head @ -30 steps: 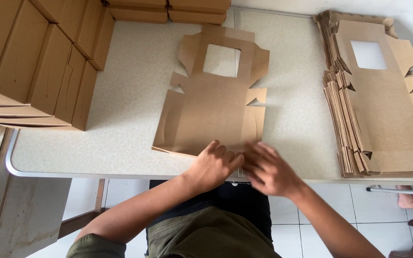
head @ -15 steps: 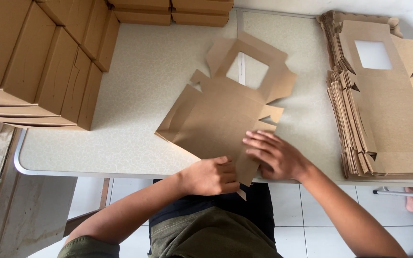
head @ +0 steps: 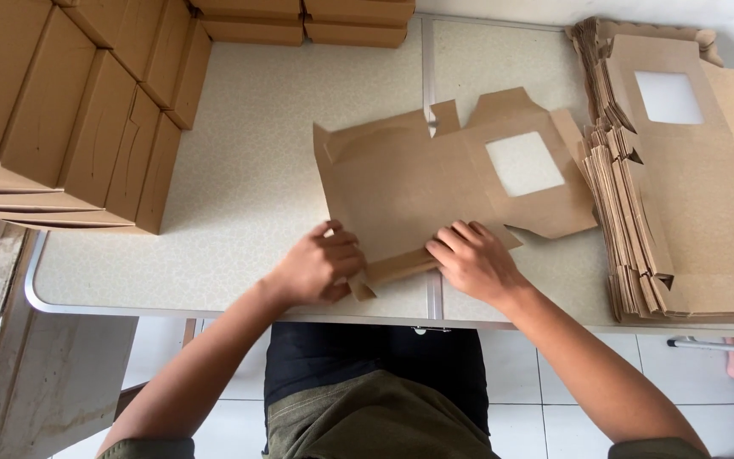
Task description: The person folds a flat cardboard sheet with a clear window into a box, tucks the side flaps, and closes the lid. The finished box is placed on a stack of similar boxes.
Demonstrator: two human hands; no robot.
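The pale speckled desk (head: 239,187) carried everything. At its left stood a block of assembled brown cardboard boxes (head: 61,110), with more boxes (head: 307,21) along the far edge. At the right lay a tall stack of flat die-cut box blanks (head: 681,187), the top one showing a square window.

Between these, near the front edge, lay one flat cardboard box blank (head: 409,183). Its long axis ran left to right, tilted slightly, with the windowed panel toward the right stack and just short of it, and its tabs toward the far side.

The left hand (head: 320,265) was curled, its grip closed on the blank's near flap at the lower left corner. The right hand (head: 473,259) lay flat, fingers spread, pressing the near edge down. Nothing lay between the hands and the blank.
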